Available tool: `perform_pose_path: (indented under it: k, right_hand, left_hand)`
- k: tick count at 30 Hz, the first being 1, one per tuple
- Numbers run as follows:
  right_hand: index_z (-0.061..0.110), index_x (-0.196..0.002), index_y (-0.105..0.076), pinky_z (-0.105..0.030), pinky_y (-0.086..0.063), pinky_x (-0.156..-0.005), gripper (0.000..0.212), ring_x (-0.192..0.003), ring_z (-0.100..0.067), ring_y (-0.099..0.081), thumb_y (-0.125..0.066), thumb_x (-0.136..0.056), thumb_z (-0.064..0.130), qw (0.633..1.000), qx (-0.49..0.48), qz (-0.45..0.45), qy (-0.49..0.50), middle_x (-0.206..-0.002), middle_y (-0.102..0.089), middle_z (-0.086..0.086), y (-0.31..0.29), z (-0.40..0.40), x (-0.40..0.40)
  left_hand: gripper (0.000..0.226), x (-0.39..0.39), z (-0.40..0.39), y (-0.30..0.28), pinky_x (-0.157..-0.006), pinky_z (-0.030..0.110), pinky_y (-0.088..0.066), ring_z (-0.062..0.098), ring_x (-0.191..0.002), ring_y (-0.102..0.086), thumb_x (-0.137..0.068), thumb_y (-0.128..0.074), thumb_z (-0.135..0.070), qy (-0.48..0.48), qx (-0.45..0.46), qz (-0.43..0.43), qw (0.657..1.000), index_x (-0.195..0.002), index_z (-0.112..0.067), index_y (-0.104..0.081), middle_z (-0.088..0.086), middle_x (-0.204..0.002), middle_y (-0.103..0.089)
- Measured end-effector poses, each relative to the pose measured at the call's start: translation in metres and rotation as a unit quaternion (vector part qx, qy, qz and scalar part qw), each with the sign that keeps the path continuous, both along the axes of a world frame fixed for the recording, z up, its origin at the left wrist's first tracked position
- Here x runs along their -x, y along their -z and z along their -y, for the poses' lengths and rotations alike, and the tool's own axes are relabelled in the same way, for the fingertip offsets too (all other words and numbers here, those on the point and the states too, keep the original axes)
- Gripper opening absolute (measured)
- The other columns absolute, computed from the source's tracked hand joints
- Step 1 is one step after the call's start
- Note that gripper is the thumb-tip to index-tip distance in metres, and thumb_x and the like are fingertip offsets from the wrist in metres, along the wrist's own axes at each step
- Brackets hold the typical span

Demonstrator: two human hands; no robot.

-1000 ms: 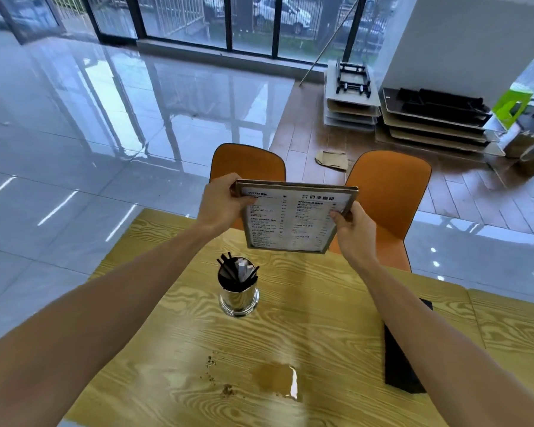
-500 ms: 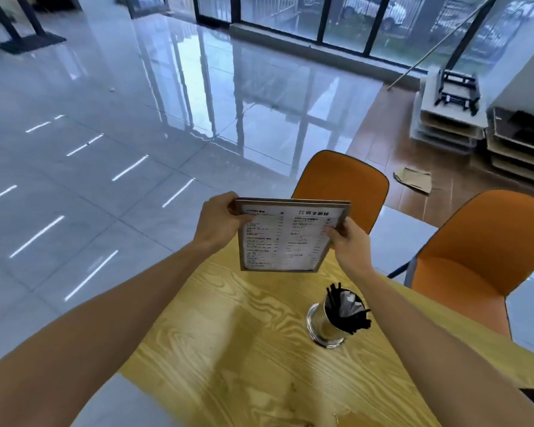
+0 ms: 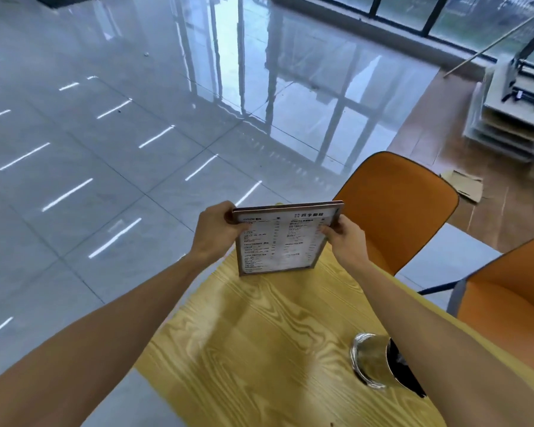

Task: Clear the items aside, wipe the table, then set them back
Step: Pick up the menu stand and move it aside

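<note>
Head view: both hands up over the far left corner of the desk, carrying the framed menu upright, print facing the person. Left hand grips its left edge near the top, right hand pinches the right edge, thumb on the face. Menu's bottom edge sits just above the desk corner; can't tell if it touches. Step looks like clearing the menu aside. To do it well: keep both hands on until it lands somewhere flat, don't park it half over the corner where it could tip to the floor, and keep the right forearm off the metal chopstick holder near that elbow. Counts: one menu, one chopstick holder with dark sticks inside (number unclear, arm covers them), two orange chairs, one desk.
</note>
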State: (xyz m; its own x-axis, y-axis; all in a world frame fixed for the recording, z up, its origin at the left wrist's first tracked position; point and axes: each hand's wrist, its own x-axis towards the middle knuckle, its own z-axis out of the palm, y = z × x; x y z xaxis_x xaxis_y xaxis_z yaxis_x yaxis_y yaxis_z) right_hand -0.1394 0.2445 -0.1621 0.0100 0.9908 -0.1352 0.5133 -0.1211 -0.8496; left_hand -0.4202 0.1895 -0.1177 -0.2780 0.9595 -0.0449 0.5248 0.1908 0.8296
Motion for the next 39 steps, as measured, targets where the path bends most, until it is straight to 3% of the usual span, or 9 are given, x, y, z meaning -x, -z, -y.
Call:
perform_pose_path:
  k: [9,19,22,28,31,34,39]
  right_hand:
    - [0.012,-0.113,-0.068,-0.038,-0.059,-0.085,0.016,-0.097,-0.015,-0.066,-0.064,-0.098,0.012,1.0,-0.007,0.006,-0.027,-0.11,-0.072,0.002,0.002,-0.052,0.037]
    - [0.013,-0.114,-0.067,-0.036,-0.053,-0.071,0.017,-0.09,-0.02,-0.064,-0.066,-0.096,0.016,0.998,-0.012,0.04,-0.048,-0.104,-0.07,0.001,-0.006,-0.083,0.059]
    - [0.013,-0.118,-0.065,-0.042,-0.057,-0.075,0.021,-0.093,-0.022,-0.064,-0.064,-0.097,0.014,0.998,-0.007,0.041,-0.049,-0.107,-0.069,0.0,-0.008,-0.085,0.063]
    - [0.011,-0.128,-0.061,-0.036,-0.05,-0.081,0.028,-0.106,-0.023,-0.061,-0.06,-0.101,0.02,0.996,0.019,0.06,-0.066,-0.121,-0.067,-0.003,-0.013,-0.086,0.062]
    - [0.014,-0.138,-0.054,-0.038,-0.053,-0.08,0.038,-0.114,-0.025,-0.06,-0.059,-0.102,0.025,0.994,0.057,0.044,-0.077,-0.133,-0.063,-0.004,-0.016,-0.078,0.06]
    - [0.017,-0.145,-0.047,-0.046,-0.055,-0.095,0.046,-0.126,-0.023,-0.055,-0.059,-0.102,0.024,0.993,0.073,0.041,-0.086,-0.14,-0.058,-0.003,-0.023,-0.067,0.053]
    - [0.022,-0.148,-0.046,-0.047,-0.049,-0.105,0.052,-0.128,-0.026,-0.055,-0.061,-0.1,0.036,0.985,0.073,0.107,-0.114,-0.143,-0.056,-0.007,-0.03,-0.042,0.021]
  left_hand:
    - [0.018,0.029,-0.028,0.005,-0.06,0.022,-0.049,0.008,-0.068,-0.063,-0.073,-0.082,-0.015,-0.031,-0.004,-0.007,0.999,-0.077,-0.015,-0.065,-0.006,-0.074,-0.068]
    - [0.019,0.042,-0.041,0.013,-0.072,0.039,-0.063,0.013,-0.078,-0.071,-0.078,-0.082,-0.018,-0.046,0.022,-0.004,0.999,-0.087,-0.017,-0.066,-0.008,-0.085,-0.072]
    - [0.019,0.042,-0.041,0.013,-0.071,0.04,-0.063,0.015,-0.078,-0.071,-0.078,-0.082,-0.02,-0.042,0.03,-0.003,0.999,-0.087,-0.018,-0.066,-0.007,-0.085,-0.072]
    - [0.014,0.036,-0.032,0.018,-0.071,0.038,-0.064,0.013,-0.082,-0.072,-0.085,-0.076,-0.018,-0.017,0.026,0.028,0.999,-0.097,-0.017,-0.069,-0.006,-0.091,-0.074]
    - [0.019,0.033,-0.029,0.016,-0.075,0.037,-0.063,0.009,-0.082,-0.07,-0.088,-0.074,-0.018,0.0,0.024,0.026,0.999,-0.106,-0.017,-0.07,-0.006,-0.094,-0.073]
    - [0.028,0.029,-0.027,0.012,-0.077,0.039,-0.062,0.01,-0.084,-0.068,-0.085,-0.076,-0.029,-0.017,0.027,-0.002,0.999,-0.108,-0.018,-0.064,-0.007,-0.097,-0.07]
    - [0.069,0.007,-0.023,-0.009,-0.097,0.037,-0.05,0.021,-0.119,-0.051,-0.08,-0.08,-0.04,-0.042,-0.077,-0.082,0.993,-0.134,-0.017,-0.044,0.006,-0.13,-0.052]
